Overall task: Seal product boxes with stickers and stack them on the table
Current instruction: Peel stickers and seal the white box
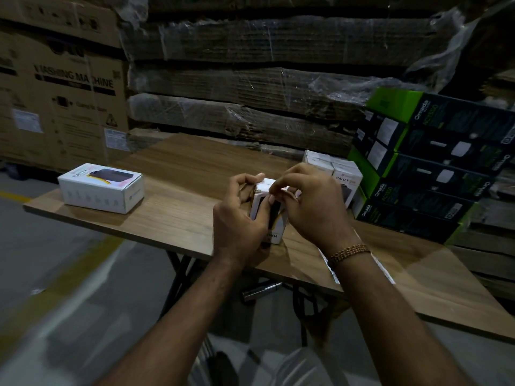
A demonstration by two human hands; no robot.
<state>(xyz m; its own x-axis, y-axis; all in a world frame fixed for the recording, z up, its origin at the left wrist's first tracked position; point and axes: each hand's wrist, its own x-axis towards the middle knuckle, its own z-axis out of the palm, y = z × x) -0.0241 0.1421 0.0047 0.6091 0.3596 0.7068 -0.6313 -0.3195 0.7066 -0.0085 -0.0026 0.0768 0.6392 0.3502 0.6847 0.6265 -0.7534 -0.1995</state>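
The left hand wraps the box from its left side, fingers curled round it, holding it upright over the table so that its top end faces the person and can be worked on. The right hand comes in from the box's right; its thumb and forefinger are pinched together at the top flap, apparently pressing a small sticker across the seam, though the sticker itself is too small and pale to make out clearly. Gripping the box low probably leaves the flap free for that pinch.

Well to the left of the held box, one white box lies flat on the table, seemingly the start of the finished stack. Just behind and to the right of the held box stands a group of white boxes, likely waiting for stickers; their number cannot be told, as the right hand hides part of them. Farther right, green-and-black cartons are stacked about five high.
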